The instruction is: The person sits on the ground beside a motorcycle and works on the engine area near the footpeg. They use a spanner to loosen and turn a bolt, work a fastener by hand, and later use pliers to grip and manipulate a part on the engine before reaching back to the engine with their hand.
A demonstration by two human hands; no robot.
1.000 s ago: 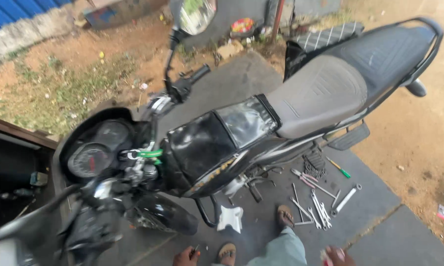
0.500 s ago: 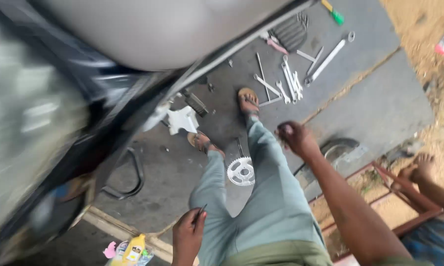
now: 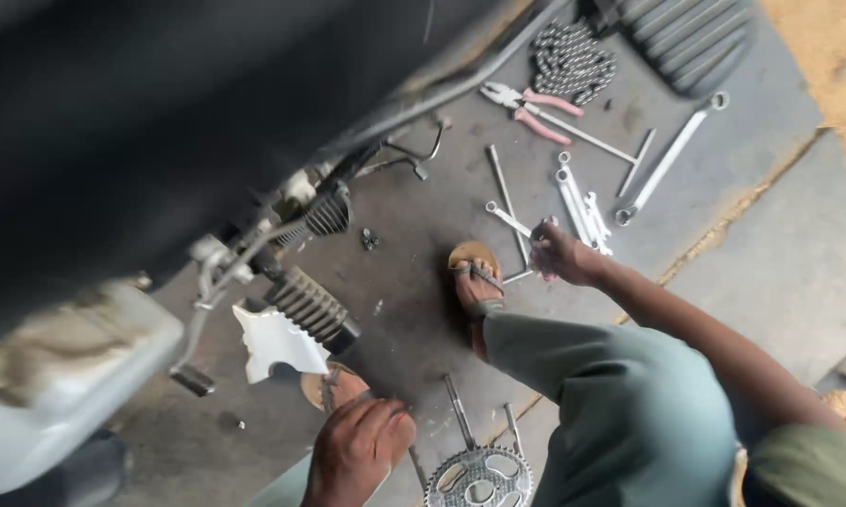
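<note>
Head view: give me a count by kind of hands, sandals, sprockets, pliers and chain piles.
Hands: 2, left hand and right hand
Sandals: 2, the other by the footpeg
Sprocket: 1
Pliers: 1
Chain pile: 1
Total: 7

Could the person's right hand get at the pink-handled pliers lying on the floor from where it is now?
Probably yes. The right hand is down among the wrenches, and only bare floor and a thin rod lie between it and the pink-handled pliers farther out; nothing covers them.
</note>
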